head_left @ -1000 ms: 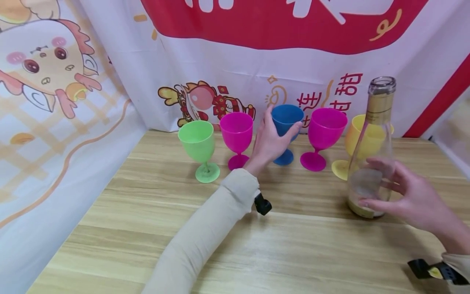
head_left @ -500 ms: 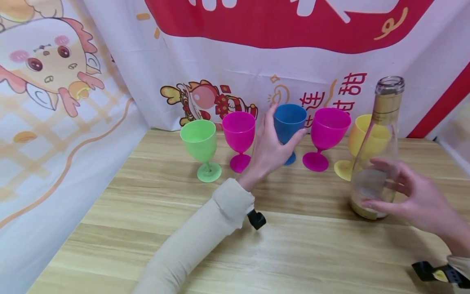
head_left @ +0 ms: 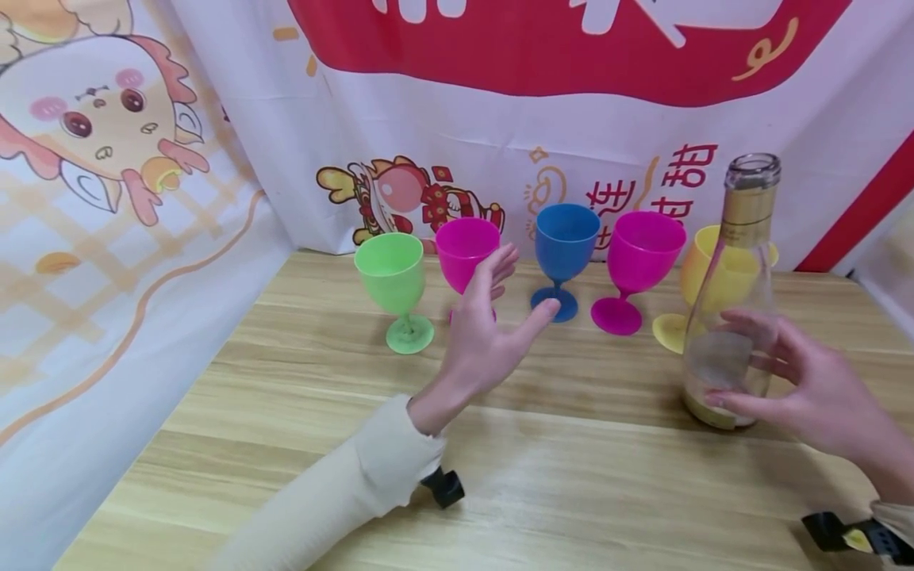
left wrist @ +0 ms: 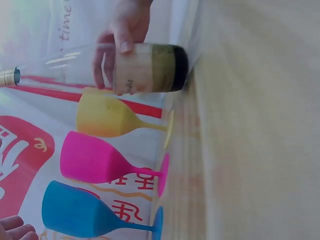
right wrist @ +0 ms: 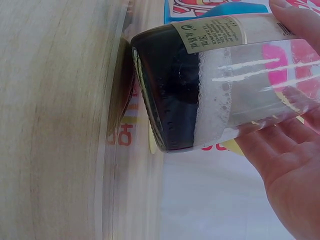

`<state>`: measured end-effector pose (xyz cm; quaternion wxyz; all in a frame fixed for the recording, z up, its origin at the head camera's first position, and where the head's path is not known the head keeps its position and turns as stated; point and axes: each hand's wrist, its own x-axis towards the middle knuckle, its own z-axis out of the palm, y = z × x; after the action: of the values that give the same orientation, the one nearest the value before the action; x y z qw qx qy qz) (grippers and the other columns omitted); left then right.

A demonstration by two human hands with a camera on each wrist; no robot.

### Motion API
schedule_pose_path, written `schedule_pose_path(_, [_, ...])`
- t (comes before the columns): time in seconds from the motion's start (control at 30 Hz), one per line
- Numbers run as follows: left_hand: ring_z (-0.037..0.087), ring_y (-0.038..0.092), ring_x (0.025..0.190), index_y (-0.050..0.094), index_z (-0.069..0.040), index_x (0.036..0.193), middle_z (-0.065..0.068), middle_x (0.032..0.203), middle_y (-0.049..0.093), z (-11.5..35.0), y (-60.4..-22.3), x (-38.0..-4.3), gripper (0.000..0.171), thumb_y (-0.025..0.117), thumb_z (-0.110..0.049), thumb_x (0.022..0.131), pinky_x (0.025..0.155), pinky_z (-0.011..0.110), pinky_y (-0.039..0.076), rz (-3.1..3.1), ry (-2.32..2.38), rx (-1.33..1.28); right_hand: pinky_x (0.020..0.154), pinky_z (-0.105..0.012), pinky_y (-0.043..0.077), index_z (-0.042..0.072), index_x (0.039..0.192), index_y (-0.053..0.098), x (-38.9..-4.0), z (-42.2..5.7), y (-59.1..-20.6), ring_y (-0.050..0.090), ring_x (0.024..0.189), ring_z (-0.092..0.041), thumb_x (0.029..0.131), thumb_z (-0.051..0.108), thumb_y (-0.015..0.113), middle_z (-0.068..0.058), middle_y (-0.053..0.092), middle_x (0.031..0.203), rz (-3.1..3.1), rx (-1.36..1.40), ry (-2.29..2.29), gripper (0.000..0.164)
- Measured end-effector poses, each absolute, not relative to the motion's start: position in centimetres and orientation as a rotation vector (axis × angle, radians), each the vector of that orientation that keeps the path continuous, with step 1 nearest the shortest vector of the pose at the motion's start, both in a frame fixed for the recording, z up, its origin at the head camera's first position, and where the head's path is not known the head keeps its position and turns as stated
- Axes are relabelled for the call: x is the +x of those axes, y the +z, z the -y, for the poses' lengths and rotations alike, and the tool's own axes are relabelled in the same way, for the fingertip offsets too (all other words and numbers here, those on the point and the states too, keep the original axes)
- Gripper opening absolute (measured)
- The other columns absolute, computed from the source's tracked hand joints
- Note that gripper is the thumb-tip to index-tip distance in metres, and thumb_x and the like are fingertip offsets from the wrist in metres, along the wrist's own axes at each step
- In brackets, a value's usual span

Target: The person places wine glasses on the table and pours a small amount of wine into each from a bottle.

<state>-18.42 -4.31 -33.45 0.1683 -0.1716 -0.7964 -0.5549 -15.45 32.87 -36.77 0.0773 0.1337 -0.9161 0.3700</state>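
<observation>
My right hand grips a clear glass bottle low on its body, thumb on one side and fingers round the other. The bottle has no stopper, and a gold band circles its neck. In the right wrist view a little dark, foamy liquid shows at its bottom, close over the table. My left hand is held with fingers extended and thumb spread, holding nothing. It partly covers the left pink goblet. Just beyond its thumb stands the blue goblet, upright.
Left of the hands is a green goblet. Another pink goblet stands right of the blue one, then a yellow goblet partly behind the bottle. The goblets line the back of the wooden table, before a printed cloth.
My left hand has let go of the blue goblet and drawn back toward me and left. The blue goblet stays standing in the row. My right hand and the bottle have hardly moved.
</observation>
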Motion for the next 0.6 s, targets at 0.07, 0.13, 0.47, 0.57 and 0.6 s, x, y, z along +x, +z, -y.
schedule_pose_path(0.07, [0.020, 0.052, 0.148, 0.040, -0.015, 0.160, 0.001, 0.160, 0.054, 5.1, -33.7, -17.8, 0.077, 0.077, -0.036, 0.096, 0.119, 0.043, 0.050, 2.246, -1.568, -0.499, 0.085, 0.004, 0.042, 0.021, 0.155, 0.049, -15.5, -32.9, -36.8, 0.047, 0.110, 0.024, 0.075, 0.015, 0.098, 0.038, 0.050, 0.134, 2.742, 0.404, 1.110, 0.094])
schedule_pose_path(0.13, [0.019, 0.053, 0.147, 0.041, -0.012, 0.159, 0.002, 0.158, 0.055, 5.8, -34.1, -17.4, 0.076, 0.078, -0.033, 0.096, 0.118, 0.041, 0.051, 2.219, -1.550, -0.507, 0.085, 0.004, 0.042, 0.021, 0.155, 0.048, -15.6, -32.8, -36.7, 0.046, 0.110, 0.024, 0.075, 0.015, 0.098, 0.038, 0.050, 0.134, 2.740, 0.405, 1.107, 0.094])
schedule_pose_path(0.47, [0.028, 0.054, 0.146, 0.043, -0.005, 0.157, 0.012, 0.158, 0.054, 8.9, -35.1, -16.7, 0.078, 0.082, -0.027, 0.093, 0.115, 0.044, 0.054, 2.188, -1.440, -0.446, 0.084, 0.005, 0.041, 0.021, 0.155, 0.047, -15.7, -32.6, -36.6, 0.046, 0.110, 0.021, 0.076, 0.017, 0.097, 0.029, 0.054, 0.137, 2.761, 0.362, 1.110, 0.094])
schedule_pose_path(0.57, [0.030, 0.054, 0.146, 0.040, -0.005, 0.159, 0.010, 0.160, 0.052, 9.3, -35.2, -16.8, 0.082, 0.081, -0.030, 0.093, 0.113, 0.048, 0.054, 2.219, -1.435, -0.403, 0.082, 0.004, 0.041, 0.026, 0.157, 0.046, -15.6, -32.6, -36.8, 0.050, 0.113, 0.015, 0.078, 0.022, 0.096, 0.023, 0.055, 0.139, 2.797, 0.324, 1.096, 0.093])
schedule_pose_path(0.6, [0.030, 0.053, 0.147, 0.038, -0.005, 0.160, 0.010, 0.160, 0.051, 9.4, -35.3, -16.8, 0.083, 0.081, -0.031, 0.093, 0.114, 0.049, 0.054, 2.232, -1.434, -0.388, 0.082, 0.004, 0.041, 0.026, 0.157, 0.046, -15.6, -32.6, -36.8, 0.050, 0.113, 0.015, 0.078, 0.022, 0.097, 0.023, 0.055, 0.139, 2.796, 0.325, 1.096, 0.094])
